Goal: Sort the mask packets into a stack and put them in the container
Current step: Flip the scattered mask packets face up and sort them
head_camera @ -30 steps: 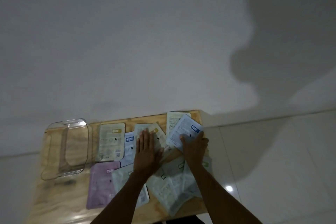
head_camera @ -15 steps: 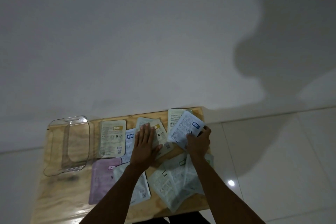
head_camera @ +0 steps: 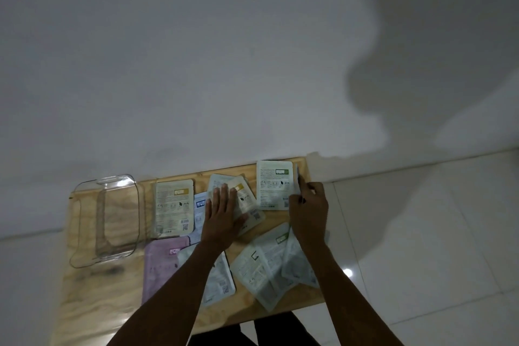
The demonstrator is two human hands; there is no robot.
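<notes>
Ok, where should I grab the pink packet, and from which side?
Pinch the pink packet by its left long edge, coming from the left. It lies flat on the table, and another packet overlaps its right side.

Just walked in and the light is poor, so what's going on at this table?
A person is sorting mask packets spread over a wooden table. The left hand lies flat on a yellow-labelled packet in the middle. The right hand has its grip on the right edge of a green-labelled packet at the far right. A pink packet and other packets lie loose nearby. The clear container on the left holds no packets.
</notes>
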